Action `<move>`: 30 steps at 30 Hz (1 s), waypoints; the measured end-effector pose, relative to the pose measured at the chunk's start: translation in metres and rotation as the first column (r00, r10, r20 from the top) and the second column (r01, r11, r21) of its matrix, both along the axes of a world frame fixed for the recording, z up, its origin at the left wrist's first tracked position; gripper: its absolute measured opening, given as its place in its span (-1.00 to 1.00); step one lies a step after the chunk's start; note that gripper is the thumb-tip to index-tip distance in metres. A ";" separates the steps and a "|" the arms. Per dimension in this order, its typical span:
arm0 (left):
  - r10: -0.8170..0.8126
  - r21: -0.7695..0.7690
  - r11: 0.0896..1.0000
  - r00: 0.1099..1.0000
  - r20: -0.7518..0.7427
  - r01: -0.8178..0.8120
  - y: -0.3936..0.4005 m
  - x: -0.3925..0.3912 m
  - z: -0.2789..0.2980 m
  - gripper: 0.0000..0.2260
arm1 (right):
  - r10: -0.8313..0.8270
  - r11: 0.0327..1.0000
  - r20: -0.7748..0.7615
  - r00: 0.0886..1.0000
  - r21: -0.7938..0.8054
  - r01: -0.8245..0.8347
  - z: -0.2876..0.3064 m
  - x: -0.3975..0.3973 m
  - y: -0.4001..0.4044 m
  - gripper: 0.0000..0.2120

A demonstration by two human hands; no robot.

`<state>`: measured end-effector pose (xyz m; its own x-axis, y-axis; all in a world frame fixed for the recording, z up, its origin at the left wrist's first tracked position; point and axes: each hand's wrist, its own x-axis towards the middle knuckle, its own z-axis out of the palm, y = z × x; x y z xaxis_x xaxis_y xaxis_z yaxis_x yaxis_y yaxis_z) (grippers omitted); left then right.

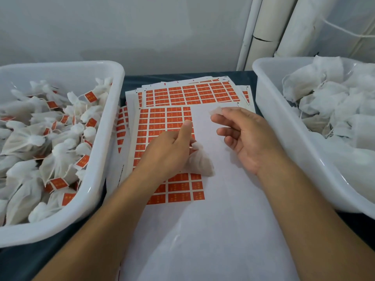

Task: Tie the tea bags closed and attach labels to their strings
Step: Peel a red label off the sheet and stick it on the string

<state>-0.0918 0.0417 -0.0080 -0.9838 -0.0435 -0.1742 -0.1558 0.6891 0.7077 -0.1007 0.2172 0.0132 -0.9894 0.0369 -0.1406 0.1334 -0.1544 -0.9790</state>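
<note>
Two white tubs [113, 110] are flanking the label sheet [162, 122]. One tea bag [199, 161] is lying on the sheet, left hand [172, 151] fingers [187, 128] pinching its neck. Right hand [245, 136] fingers are pinching a blurred white scrap [216, 110].

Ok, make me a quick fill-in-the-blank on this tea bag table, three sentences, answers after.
1. The tub holding labelled tea bags sits on the person's ____ side.
2. The left hand holds a ____ over the label sheet.
3. The labels are ____ in colour.

Answers: left; tea bag; orange
</note>
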 end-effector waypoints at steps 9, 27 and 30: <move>0.016 0.148 0.989 0.991 -0.132 0.004 0.002 0.009 -0.004 -0.60 | 0.004 0.998 -0.069 0.998 0.066 0.001 -0.004 0.001 -0.001 -0.90; -0.223 -0.133 0.971 0.949 -0.225 0.196 -0.003 0.023 0.000 -0.37 | -0.022 0.995 -0.222 0.975 0.093 0.044 -0.002 0.002 -0.003 -0.83; -0.316 -0.298 0.925 0.914 -0.253 0.237 0.006 0.022 -0.002 -0.42 | -0.025 0.994 -0.226 0.974 0.101 0.049 -0.003 0.003 -0.004 -0.84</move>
<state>-0.0701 0.0480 -0.0101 -0.9671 0.2333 0.1018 0.2530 0.8367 0.4857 -0.0980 0.2130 0.0104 -0.9929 0.0768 0.0913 -0.0952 -0.0498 -0.9942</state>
